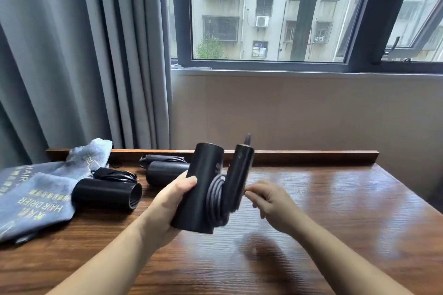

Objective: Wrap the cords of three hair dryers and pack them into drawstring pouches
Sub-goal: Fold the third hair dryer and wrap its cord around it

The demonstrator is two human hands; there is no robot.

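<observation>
— Head view: where's the hair dryer (200,187)?

— Above the counter (335,211), barrel upright in the left hand (172,199), fingers curled round it.

— Cord (215,196)?

— Coiled round the handle; right hand (268,201), nearer, pinches just right of the handle, though what its fingers hold is blurred.

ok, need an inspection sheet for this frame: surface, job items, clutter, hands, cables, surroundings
Surface: wooden table, glossy, raised back rail.
Job's things: held dryer off the table; two dryers lying at left, near dryer, far dryer; grey pouches heaped at left edge.
Clutter: nothing seen.
Hands: left hand grips held dryer's barrel; right hand beside its handle, grasp blurred.
Cables: cord coiled round held dryer's handle; lying dryers' cords bundled beside them.
Surroundings: grey curtain, window.
</observation>
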